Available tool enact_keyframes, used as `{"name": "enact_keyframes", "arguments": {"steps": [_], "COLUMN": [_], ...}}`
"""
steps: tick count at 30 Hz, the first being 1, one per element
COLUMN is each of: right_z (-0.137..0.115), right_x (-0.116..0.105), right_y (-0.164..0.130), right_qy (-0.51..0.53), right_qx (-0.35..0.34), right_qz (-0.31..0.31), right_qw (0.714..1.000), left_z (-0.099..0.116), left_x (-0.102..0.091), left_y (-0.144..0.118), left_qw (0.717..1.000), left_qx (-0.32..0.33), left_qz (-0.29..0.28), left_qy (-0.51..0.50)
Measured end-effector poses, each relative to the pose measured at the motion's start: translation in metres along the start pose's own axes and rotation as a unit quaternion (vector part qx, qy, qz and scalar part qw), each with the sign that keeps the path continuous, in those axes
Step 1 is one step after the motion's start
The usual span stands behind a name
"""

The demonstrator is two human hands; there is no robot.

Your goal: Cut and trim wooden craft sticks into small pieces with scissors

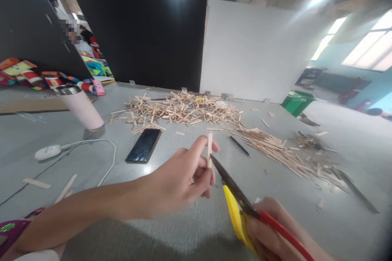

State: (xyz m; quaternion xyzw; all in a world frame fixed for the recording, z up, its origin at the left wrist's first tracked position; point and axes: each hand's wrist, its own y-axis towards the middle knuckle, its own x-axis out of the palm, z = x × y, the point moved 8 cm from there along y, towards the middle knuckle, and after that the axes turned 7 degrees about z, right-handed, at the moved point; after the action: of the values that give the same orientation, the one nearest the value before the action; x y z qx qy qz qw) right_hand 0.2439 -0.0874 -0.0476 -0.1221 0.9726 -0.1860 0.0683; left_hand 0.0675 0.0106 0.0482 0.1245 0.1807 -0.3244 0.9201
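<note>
Pinched between thumb and forefinger of the left hand [180, 181], a short flat pale wooden craft stick [210, 149] stands nearly upright, its long axis running up and down, its top end free above the fingertips and its lower part hidden among the curled fingers. Just to the right of and below that pinch, the right hand [275, 232] is clenched around the yellow and red handles of a pair of dark-bladed scissors [234, 191]. Their blades point up and to the left, and the tip meets the stick at its right edge, right beside the left thumb; whether the blades are parted around the wood or only touching it cannot be told. So the blade line crosses the stick's length at a slant, and the cutting hand sits nearer the body than the holding hand.

Beyond the pinch on the grey table [190, 228] lies a heap of similar sticks [180, 110], with a black phone [143, 145] to its left.
</note>
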Motion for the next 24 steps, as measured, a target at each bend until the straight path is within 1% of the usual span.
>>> {"name": "enact_keyframes", "arguments": {"steps": [1, 3, 5, 8, 11, 14, 17, 20, 24], "right_z": [-0.001, -0.006, -0.011, -0.008, -0.005, -0.01, -0.018, -0.023, -0.026], "right_x": [-0.002, -0.005, -0.006, -0.006, -0.007, -0.009, -0.011, -0.012, -0.013], "right_y": [0.0, -0.002, -0.003, -0.003, -0.002, -0.003, -0.003, -0.003, -0.003], "right_qy": [-0.014, -0.035, -0.026, -0.02, -0.039, -0.056, -0.061, -0.059, -0.064], "right_qx": [0.001, -0.023, -0.047, -0.023, 0.001, -0.005, -0.023, -0.031, -0.033], "right_qz": [0.008, 0.017, 0.022, 0.006, -0.006, -0.012, -0.001, 0.003, 0.011], "right_qw": [1.0, 0.999, 0.998, 1.0, 0.999, 0.998, 0.998, 0.998, 0.997], "left_z": [0.0, 0.001, 0.0, 0.001, 0.002, 0.002, 0.002, 0.002, -0.001], "left_x": [-0.001, -0.002, -0.001, 0.0, -0.002, -0.005, -0.007, -0.01, -0.01], "left_y": [-0.001, -0.001, -0.001, 0.0, 0.0, 0.001, 0.0, -0.002, -0.003], "left_qw": [1.0, 1.0, 1.0, 1.0, 1.0, 0.999, 0.997, 0.994, 0.993], "left_qx": [-0.003, -0.009, -0.012, -0.004, 0.003, -0.007, -0.007, 0.005, 0.005], "left_qz": [0.0, -0.001, -0.006, -0.013, -0.02, -0.034, -0.051, -0.052, -0.051], "left_qy": [0.003, 0.005, -0.004, -0.006, 0.011, 0.03, 0.062, 0.092, 0.104]}}
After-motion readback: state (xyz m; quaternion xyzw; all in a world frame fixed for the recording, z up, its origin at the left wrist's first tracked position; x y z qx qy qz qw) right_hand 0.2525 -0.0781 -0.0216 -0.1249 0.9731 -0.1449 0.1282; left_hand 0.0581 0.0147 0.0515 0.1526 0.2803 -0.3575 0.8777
